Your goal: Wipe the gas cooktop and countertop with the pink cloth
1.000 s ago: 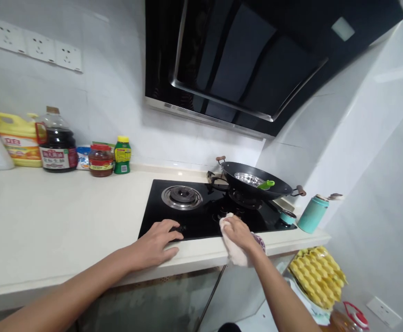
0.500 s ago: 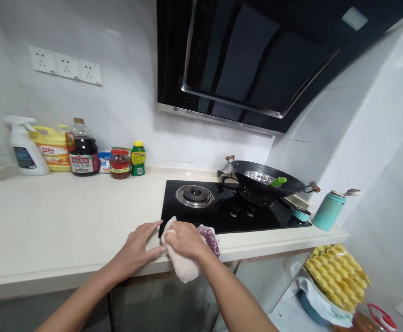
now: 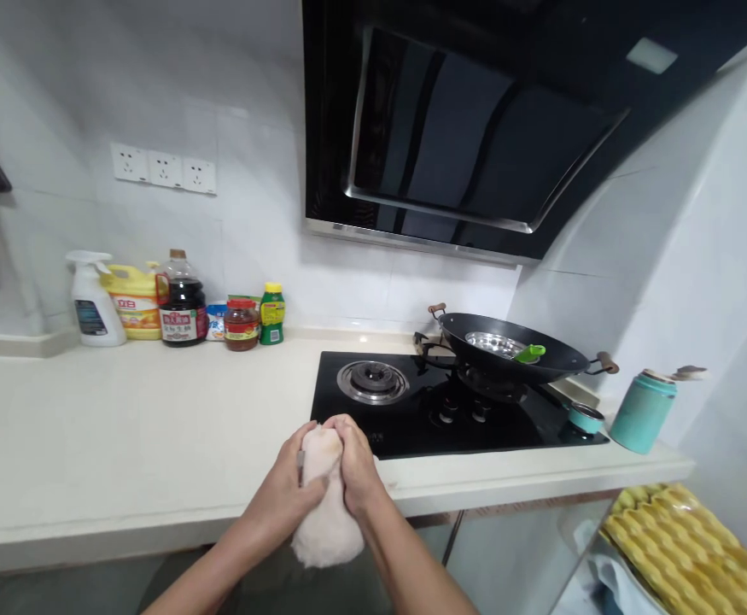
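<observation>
Pale cloth (image 3: pixel 327 534) sits bunched between the person's two hands, at the front edge of the counter (image 3: pixel 123 427) and close to the near left corner of the black stove (image 3: pixel 411 440). Its upper end is gathered up by the fingers, and its loose lower end hangs down in front of the edge. Whether it touches the counter is hard to tell.

The left hand (image 3: pixel 287 485) has a closed grip on the cloth's left side, thumb laid across the front. The right hand (image 3: pixel 357 470) wraps the other side, its grip closed too, fingers curled over the top and partly hidden.

On the stove, the left burner (image 3: pixel 373 382) is bare, while a black wok (image 3: pixel 539 367) with wooden handles stands over the right one. A shiny metal piece with holes (image 3: pixel 493 343) lies in the wok, beside something bright green (image 3: pixel 530 353). Near the stove's right end are a small turquoise cup (image 3: pixel 586 418) and, on the counter just beyond, a turquoise flask (image 3: pixel 643 416).

Along the back wall to the left stand, in order, a white spray bottle (image 3: pixel 97 312), a yellow jug (image 3: pixel 137 323), a dark sauce bottle (image 3: pixel 183 309), a blue and white packet (image 3: pixel 216 324), a red-lidded jar (image 3: pixel 242 330) and a green bottle with a yellow cap (image 3: pixel 273 323).
</observation>
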A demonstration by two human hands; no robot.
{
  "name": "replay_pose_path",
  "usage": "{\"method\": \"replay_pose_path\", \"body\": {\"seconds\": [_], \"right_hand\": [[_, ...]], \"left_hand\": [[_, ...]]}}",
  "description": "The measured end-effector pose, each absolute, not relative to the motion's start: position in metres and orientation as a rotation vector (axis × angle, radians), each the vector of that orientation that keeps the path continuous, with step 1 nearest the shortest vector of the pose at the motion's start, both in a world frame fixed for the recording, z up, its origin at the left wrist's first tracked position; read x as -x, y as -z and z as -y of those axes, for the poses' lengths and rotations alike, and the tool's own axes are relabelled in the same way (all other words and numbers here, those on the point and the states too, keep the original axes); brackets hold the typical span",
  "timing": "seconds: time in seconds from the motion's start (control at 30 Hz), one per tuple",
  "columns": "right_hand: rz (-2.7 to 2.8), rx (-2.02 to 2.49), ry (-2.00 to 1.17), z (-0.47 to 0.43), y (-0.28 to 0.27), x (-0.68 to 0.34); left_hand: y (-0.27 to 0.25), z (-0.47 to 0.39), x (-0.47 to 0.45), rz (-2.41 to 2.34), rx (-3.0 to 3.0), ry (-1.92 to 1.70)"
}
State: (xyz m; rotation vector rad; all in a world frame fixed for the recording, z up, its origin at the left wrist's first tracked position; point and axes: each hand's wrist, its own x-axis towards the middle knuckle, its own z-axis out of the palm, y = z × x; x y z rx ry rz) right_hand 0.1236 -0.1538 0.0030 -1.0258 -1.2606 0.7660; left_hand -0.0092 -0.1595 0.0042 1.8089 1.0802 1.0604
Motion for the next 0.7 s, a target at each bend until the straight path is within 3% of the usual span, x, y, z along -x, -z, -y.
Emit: {"method": "replay_pose_path", "body": {"seconds": [0.13, 0.23, 0.4, 0.53, 0.7], "right_hand": [[1.35, 0.979, -0.724, 0.166, -0.013, -0.172], [1.398, 1.145, -0.372, 0.181, -0.014, -0.255], [1.24, 1.669, 0.189, 0.208, 0.018, -0.421], [1.09, 2.124, 0.443, 0.229, 0.052, -0.522], [1.103, 2.198, 0.493, 0.237, 0.074, -0.578]], "left_hand": [[-0.027, 0.146, 0.02, -1.165, -1.559, -1.147], [-0.059, 0.128, 0.042, -1.269, -1.463, -1.247], [-0.094, 0.1, 0.05, -1.466, -1.783, -1.451], [-0.068, 0.093, 0.012, -1.426, -2.129, -1.11], [-0.046, 0.099, -0.024, -1.086, -2.515, -0.596]]}}
